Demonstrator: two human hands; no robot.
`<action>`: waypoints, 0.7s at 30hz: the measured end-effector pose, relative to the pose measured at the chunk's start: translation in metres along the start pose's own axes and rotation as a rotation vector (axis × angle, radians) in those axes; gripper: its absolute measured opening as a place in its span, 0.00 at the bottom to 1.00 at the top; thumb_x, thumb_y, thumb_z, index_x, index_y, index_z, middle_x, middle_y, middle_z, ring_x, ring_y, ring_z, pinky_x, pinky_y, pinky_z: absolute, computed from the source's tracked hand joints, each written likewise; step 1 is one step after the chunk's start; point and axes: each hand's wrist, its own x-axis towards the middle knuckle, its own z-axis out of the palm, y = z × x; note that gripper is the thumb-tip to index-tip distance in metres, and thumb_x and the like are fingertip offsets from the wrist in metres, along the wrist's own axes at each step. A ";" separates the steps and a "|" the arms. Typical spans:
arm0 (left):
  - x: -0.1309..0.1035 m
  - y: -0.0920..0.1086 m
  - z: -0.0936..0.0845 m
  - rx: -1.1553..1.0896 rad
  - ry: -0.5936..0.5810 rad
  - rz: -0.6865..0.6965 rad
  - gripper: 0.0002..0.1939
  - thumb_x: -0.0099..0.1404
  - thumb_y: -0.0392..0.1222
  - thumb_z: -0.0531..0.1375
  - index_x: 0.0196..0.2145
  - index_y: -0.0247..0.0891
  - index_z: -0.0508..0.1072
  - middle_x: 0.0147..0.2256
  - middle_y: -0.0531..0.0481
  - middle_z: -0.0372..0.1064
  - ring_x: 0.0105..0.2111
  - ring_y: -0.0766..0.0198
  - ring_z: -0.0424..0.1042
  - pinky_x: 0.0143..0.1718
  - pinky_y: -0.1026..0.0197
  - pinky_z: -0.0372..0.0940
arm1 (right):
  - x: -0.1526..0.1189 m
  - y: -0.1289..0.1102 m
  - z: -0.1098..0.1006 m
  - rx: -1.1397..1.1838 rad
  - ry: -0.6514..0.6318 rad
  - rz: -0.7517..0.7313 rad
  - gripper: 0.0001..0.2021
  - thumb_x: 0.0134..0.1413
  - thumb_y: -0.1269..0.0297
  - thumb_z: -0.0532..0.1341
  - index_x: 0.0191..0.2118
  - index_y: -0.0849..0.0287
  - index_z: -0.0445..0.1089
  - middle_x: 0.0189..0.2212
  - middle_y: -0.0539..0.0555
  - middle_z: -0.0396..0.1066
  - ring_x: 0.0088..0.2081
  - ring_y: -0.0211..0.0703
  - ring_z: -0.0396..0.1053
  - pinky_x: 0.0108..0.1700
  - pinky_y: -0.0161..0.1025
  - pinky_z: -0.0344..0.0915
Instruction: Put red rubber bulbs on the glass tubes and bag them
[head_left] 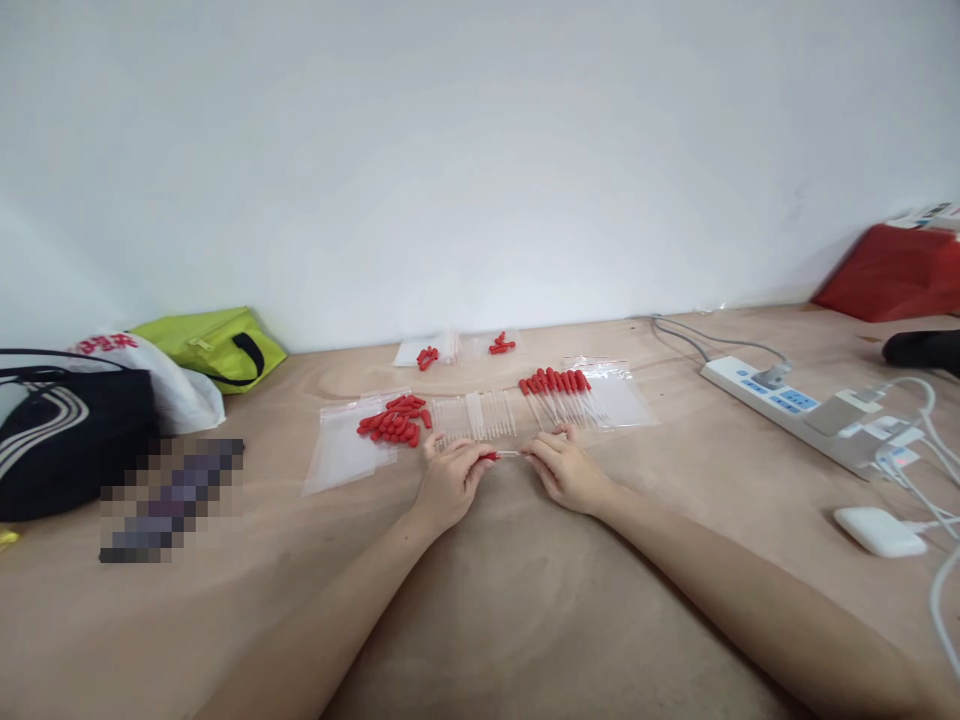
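Two forearms (341, 620), one red-tipped stick (508, 454)

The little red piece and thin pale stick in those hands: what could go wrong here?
The thin pale stick spans from the red piece in the left hand to the right hand, so it might bend or slip if pushed crookedly. The loose red pile lies near the left hand, which could scatter it. The row of sticks is close too and could be nudged askew.

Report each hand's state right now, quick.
Left hand: closed, holding a small red piece.
Right hand: closed, pinching the thin pale stick by its other end.
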 end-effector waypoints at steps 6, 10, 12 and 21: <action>0.000 -0.002 0.000 -0.016 -0.007 -0.016 0.07 0.64 0.39 0.51 0.35 0.43 0.69 0.33 0.55 0.73 0.37 0.63 0.70 0.51 0.49 0.39 | -0.001 0.003 -0.002 0.019 0.003 0.033 0.09 0.57 0.71 0.47 0.38 0.60 0.63 0.30 0.52 0.67 0.33 0.38 0.63 0.45 0.42 0.46; 0.000 -0.003 0.002 -0.034 -0.011 -0.024 0.07 0.64 0.39 0.50 0.35 0.42 0.68 0.33 0.55 0.73 0.37 0.63 0.69 0.50 0.49 0.40 | 0.001 -0.001 -0.002 0.027 -0.023 0.032 0.10 0.58 0.71 0.47 0.38 0.60 0.64 0.30 0.52 0.68 0.33 0.38 0.64 0.46 0.43 0.45; 0.000 -0.003 0.003 -0.055 -0.026 -0.027 0.08 0.64 0.39 0.49 0.34 0.42 0.68 0.33 0.54 0.73 0.37 0.63 0.69 0.50 0.50 0.40 | 0.002 -0.002 -0.002 0.043 -0.035 0.027 0.10 0.58 0.70 0.47 0.38 0.59 0.64 0.30 0.52 0.69 0.33 0.38 0.65 0.46 0.43 0.45; -0.001 -0.004 0.001 -0.102 -0.085 0.032 0.09 0.64 0.39 0.49 0.31 0.41 0.68 0.30 0.55 0.73 0.35 0.65 0.69 0.49 0.51 0.41 | 0.005 0.003 -0.007 0.019 -0.071 -0.016 0.10 0.56 0.71 0.50 0.37 0.58 0.67 0.29 0.50 0.70 0.32 0.36 0.65 0.42 0.41 0.44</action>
